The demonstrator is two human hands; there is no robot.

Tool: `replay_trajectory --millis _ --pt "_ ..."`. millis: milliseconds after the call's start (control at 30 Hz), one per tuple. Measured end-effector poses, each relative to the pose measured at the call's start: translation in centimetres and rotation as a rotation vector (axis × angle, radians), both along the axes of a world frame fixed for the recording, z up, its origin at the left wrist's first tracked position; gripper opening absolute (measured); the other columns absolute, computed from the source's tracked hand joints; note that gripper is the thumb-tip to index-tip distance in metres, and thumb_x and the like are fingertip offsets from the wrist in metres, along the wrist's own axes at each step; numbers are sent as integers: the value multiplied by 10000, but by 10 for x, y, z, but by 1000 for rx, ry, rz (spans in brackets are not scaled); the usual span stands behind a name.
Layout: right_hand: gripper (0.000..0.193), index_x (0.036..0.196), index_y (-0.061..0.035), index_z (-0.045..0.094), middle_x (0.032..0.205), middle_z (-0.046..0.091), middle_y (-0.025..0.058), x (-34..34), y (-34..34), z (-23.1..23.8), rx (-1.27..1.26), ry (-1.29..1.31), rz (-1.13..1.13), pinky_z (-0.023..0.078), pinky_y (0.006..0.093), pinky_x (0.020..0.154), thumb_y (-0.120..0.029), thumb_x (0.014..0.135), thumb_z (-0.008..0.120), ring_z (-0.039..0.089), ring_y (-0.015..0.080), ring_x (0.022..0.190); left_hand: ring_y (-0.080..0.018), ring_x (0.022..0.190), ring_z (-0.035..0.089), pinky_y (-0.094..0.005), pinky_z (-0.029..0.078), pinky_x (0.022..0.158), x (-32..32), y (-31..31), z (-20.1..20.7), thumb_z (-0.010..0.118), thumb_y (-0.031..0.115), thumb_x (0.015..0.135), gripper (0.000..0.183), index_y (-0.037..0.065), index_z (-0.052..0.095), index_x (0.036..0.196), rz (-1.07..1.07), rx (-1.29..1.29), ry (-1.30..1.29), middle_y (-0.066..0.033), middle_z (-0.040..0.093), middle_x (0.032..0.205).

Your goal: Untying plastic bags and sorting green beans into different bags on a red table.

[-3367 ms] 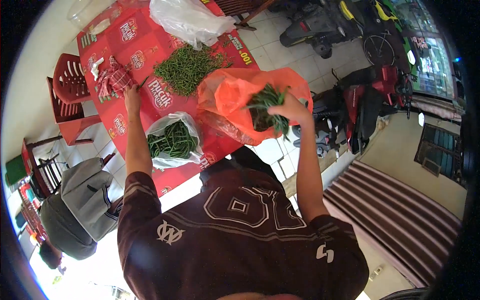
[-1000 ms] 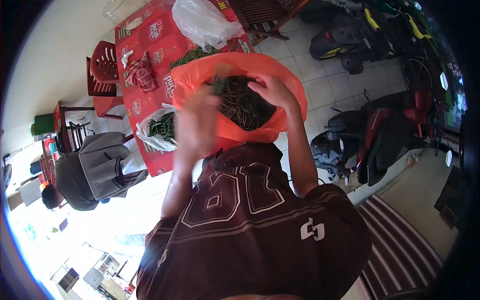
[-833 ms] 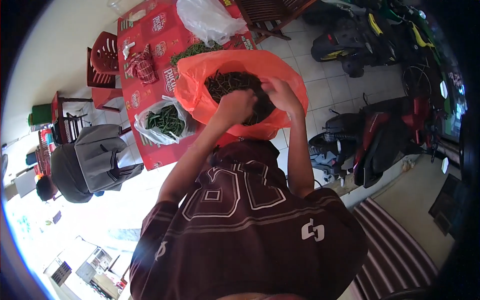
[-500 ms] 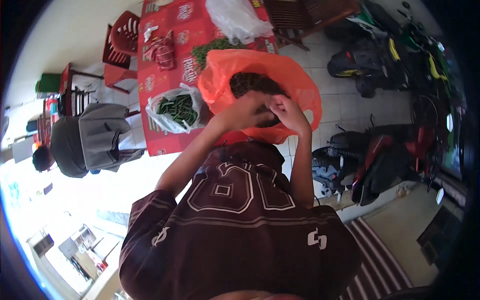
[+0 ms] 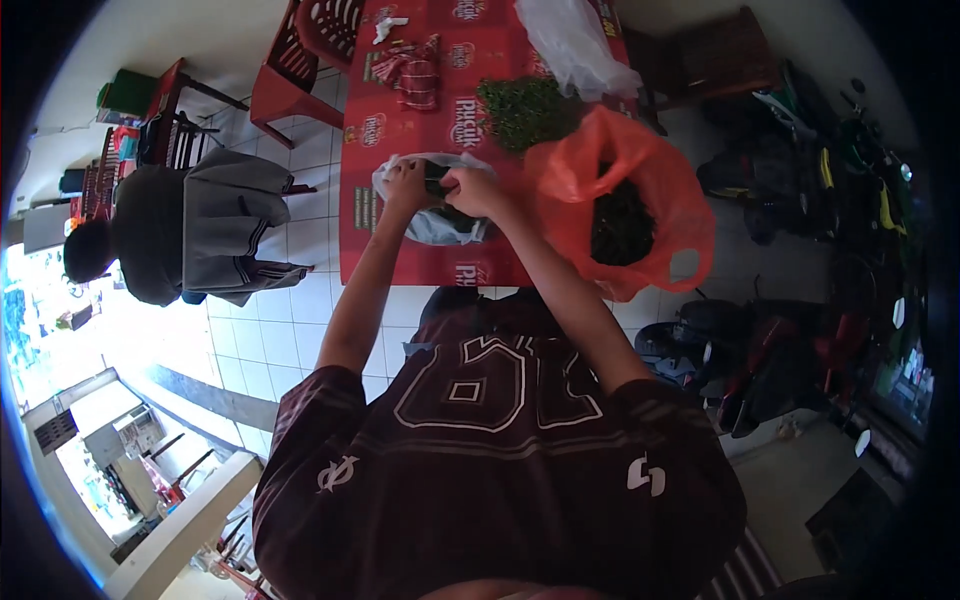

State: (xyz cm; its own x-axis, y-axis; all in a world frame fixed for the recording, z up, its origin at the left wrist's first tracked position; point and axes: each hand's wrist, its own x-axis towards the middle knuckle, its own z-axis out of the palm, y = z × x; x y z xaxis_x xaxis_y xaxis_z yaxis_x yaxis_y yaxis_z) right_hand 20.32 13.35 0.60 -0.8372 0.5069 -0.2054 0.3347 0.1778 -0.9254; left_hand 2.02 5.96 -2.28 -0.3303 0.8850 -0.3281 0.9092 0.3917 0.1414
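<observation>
Green beans (image 5: pixel 435 178) sit in 1 white bag (image 5: pixel 440 233), near 1 orange bag (image 5: pixel 682 200), under 2 hands (image 5: pixel 405 184) (image 5: pixel 473 193) whose grip I can't tell.

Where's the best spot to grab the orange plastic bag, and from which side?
I'd grip the orange bag by its right-hand handle loop, probably coming from the right and near side: that loop spreads outward with its hole open.

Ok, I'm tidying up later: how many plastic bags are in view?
3 clearly visible: a white bag at the left hand, an orange bag to its right, another white bag farther back. Others may be hidden.
</observation>
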Motion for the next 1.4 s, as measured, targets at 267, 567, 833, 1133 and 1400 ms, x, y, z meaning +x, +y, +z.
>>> replay_trajectory --millis 267,567,833,1133,1400 --pt "1259 1488 -54 355 1485 456 265 -43 9 -35 680 -773 73 398 542 1119 -490 470 955 486 415 1366 -411 1384 443 -536 395 1133 -19 17 -10 890 705 461 1199 63 504 1398 -58 6 -54 -201 531 1429" --pt "1191 1412 -45 458 1349 612 192 -56 6 -18 759 -721 53 392 499 1144 -530 436 938 570 337 1306 -439 1392 382 -560 434 1092 -35 11 -25 931 589 439 1071 209 567 1371 -153 98 -81 -213 447 1455" --pt "1203 1430 -86 416 1428 553 188 -48 12 -39 766 -653 14 414 578 1094 -491 435 960 510 367 1361 -446 1361 403 -532 459 1069 -37 17 -17 955 517 412 1036 235 598 1343 -157 207 -164 -214 465 1419" --pt "1138 1409 -115 488 1458 520 129 -68 22 -10 690 -731 155 449 586 1060 -477 441 964 490 327 1383 -467 1414 323 -598 382 1114 -34 20 -12 920 517 436 1091 291 540 1433 -135 42 -96 -226 416 1480" --pt "1028 1364 -227 601 1253 660 128 -59 21 -1 631 -434 158 384 583 1094 -493 438 960 623 314 1221 -479 1383 360 -688 331 1097 -40 16 -14 887 504 505 937 285 621 1376 -135 -63 -220 -213 462 1438"
